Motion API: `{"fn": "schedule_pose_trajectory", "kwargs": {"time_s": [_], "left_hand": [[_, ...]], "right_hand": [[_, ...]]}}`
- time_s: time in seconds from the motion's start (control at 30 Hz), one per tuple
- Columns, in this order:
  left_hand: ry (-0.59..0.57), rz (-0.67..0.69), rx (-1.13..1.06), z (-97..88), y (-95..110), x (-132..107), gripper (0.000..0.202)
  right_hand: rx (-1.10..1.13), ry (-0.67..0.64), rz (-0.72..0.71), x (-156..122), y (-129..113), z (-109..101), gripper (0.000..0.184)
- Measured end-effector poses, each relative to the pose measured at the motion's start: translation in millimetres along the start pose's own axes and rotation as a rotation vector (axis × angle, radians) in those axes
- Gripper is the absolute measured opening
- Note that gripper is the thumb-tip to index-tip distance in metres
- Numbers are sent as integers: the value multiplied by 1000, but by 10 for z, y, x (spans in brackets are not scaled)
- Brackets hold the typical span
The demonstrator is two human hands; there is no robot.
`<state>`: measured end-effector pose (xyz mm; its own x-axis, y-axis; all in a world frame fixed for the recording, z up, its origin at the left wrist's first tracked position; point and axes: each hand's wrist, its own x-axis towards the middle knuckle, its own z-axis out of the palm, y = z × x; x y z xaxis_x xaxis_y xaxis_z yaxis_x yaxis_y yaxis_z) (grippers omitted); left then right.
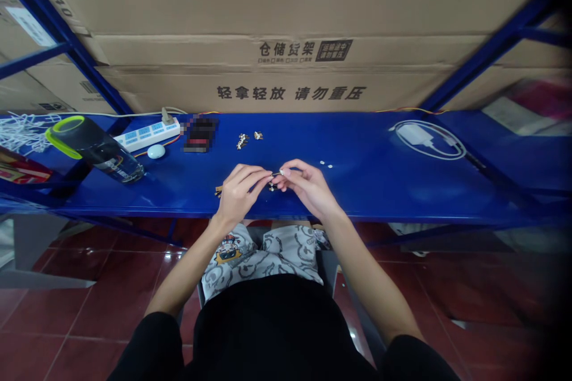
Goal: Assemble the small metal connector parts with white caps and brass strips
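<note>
Brown corrugated cartons (286, 30) printed with black Chinese lettering fill the background, stacked behind blue steel uprights (62, 36) above a glossy blue steel shelf (366, 190), with a dark red tile floor (89, 303) below. The seated person's black top (268, 333) and patterned grey-and-white shorts (261, 256) occupy the lower centre. At the left of the shelf stand a clear bottle with a green rim (96, 149) and a white power strip (147, 134), beside a tangle of white cords (24, 134). A coiled white cable with a white adapter (424, 140) lies at the right. Behind the hands lie a pixelated black object (200, 134), too obscured to identify, and a small white oval object (156, 151) at its left. The left hand (243, 193) and right hand (308, 187) are raised close together above the shelf's front edge, fingers curled, their fingertips pinching a thin dark part (276, 174) between them. Its exact form is too small to tell. Small metal-and-white components (242, 141) sit in a cluster on the shelf beyond the hands, tiny white pieces (326, 164) lie to the right, and further small parts (218, 191) lie just beneath the left hand.
</note>
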<state>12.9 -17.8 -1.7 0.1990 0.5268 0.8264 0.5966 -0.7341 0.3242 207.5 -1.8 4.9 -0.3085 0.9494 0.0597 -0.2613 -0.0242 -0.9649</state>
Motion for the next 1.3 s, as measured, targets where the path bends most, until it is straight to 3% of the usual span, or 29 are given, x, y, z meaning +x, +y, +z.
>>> {"fn": "schedule_pose_trajectory", "kwargs": {"time_s": [0.27,0.77,1.3], "left_hand": [[-26,-18,-21,5,12,2,11],[41,-122,-110,5,-19,38,12],[-46,-289,-294,-20,-47,64,16]], "right_hand": [[-161,61,-186,-43,77,-1,17],[-307,159,-266,-39,62,22,12],[-326,144,-244,-55,39,31,15]]}}
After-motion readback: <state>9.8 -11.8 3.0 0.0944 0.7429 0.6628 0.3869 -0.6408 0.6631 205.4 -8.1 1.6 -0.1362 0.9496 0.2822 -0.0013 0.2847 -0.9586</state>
